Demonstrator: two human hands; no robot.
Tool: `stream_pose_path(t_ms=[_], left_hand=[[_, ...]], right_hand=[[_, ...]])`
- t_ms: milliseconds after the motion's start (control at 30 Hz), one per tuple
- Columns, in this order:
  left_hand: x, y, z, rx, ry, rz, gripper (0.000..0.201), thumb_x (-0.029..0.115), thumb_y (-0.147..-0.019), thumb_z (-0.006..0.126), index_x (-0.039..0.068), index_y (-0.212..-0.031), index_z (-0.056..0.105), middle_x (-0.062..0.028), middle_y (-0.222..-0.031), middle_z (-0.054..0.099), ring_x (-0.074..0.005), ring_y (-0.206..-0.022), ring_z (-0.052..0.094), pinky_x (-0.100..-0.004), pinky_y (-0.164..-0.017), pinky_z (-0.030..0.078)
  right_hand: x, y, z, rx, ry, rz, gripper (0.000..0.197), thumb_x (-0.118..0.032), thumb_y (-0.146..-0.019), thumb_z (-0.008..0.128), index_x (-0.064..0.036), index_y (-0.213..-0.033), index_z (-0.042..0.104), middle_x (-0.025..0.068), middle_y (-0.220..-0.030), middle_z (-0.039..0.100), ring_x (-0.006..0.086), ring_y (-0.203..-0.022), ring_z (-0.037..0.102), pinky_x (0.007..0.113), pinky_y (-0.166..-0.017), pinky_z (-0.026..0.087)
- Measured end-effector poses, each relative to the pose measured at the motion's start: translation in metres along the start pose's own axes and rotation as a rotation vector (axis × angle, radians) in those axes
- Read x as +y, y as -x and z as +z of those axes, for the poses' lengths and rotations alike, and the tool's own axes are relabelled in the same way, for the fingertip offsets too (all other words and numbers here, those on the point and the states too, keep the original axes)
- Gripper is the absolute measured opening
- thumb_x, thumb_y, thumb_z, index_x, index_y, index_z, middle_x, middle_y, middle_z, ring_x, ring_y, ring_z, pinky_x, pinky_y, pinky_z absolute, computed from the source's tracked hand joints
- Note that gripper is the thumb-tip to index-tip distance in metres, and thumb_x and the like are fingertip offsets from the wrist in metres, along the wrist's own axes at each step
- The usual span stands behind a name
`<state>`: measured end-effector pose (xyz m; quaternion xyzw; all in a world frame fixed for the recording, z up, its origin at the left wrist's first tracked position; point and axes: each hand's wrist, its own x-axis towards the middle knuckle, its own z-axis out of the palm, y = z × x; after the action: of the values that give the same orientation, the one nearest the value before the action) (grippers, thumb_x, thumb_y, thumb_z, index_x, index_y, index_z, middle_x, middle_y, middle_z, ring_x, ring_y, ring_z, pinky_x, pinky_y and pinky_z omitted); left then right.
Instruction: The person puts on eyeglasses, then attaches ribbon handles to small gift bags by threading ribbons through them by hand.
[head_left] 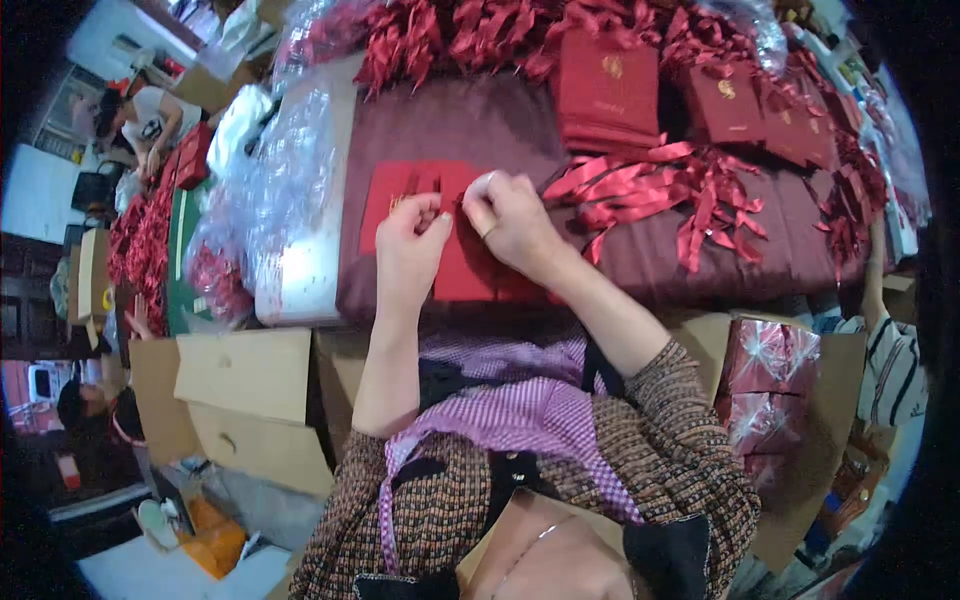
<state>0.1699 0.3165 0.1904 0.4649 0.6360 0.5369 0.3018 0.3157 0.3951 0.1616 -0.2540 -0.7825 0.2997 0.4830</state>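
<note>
Over the cloth-covered table, my left hand (412, 228) is closed in a pinch above a flat red paper piece (380, 195) with a small gold mark, perhaps a gift bag. Close to its right, my right hand (512, 222) is closed too, thumb and forefinger together near a slit in the red piece. What the fingers hold is too small to make out. More flat red paper (465, 275) lies below both hands, toward me. Loose shiny red ribbons (635, 190) are spread just right of my right hand.
Stacked dark red bags (608, 90) stand behind, with more bags (735, 105) at the right. A ribbon heap (450, 40) lines the far side. Clear plastic wrap (295, 150) lies left. Open cartons (245, 375) flank me; one holds wrapped red packs (765, 365). Another person (155, 115) works far left.
</note>
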Motion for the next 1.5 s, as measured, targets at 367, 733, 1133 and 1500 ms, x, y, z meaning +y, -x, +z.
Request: stream_pose_path(t_ms=[367, 733, 1133, 1500], left_hand=[[0.007, 0.012, 0.013, 0.093, -0.153, 0.248, 0.021, -0.003, -0.082, 0.064, -0.004, -0.102, 0.066, -0.0128, -0.088, 0.068, -0.0179, -0.08, 0.065, -0.0297, -0.072, 0.053], [0.014, 0.013, -0.009, -0.072, -0.092, 0.336, 0.022, 0.001, -0.088, 0.06, -0.004, -0.109, 0.066, -0.0124, -0.094, 0.069, -0.0191, -0.089, 0.066, -0.0296, -0.079, 0.051], [-0.001, 0.014, -0.01, -0.02, -0.122, 0.54, 0.012, 0.0, -0.079, 0.063, -0.002, -0.091, 0.065, -0.0134, -0.082, 0.062, -0.0297, -0.078, 0.061, -0.0369, -0.071, 0.05], [0.002, 0.02, -0.009, -0.098, 0.103, 0.236, 0.012, 0.006, -0.08, 0.059, -0.003, -0.087, 0.064, -0.0123, -0.082, 0.066, -0.0201, -0.081, 0.064, -0.0329, -0.074, 0.05]], right_hand=[[-0.028, -0.008, -0.013, -0.14, 0.589, -0.359, 0.012, -0.009, -0.078, 0.061, -0.0051, -0.081, 0.05, 0.0105, -0.074, 0.053, 0.0282, -0.071, 0.056, 0.04, -0.071, 0.04], [-0.042, -0.017, -0.031, -0.204, 0.031, 0.107, 0.005, -0.009, -0.084, 0.063, -0.0044, -0.083, 0.061, 0.0146, -0.083, 0.065, 0.0372, -0.08, 0.061, 0.044, -0.073, 0.047], [-0.064, -0.037, -0.05, -0.361, 0.025, -0.039, 0.025, -0.014, -0.081, 0.074, -0.0043, -0.102, 0.064, 0.0086, -0.099, 0.064, 0.025, -0.096, 0.061, 0.035, -0.085, 0.048], [-0.062, -0.046, -0.048, -0.492, 0.138, -0.237, 0.016, -0.006, -0.077, 0.069, -0.0093, -0.092, 0.064, 0.0073, -0.096, 0.062, 0.0288, -0.096, 0.057, 0.039, -0.086, 0.042]])
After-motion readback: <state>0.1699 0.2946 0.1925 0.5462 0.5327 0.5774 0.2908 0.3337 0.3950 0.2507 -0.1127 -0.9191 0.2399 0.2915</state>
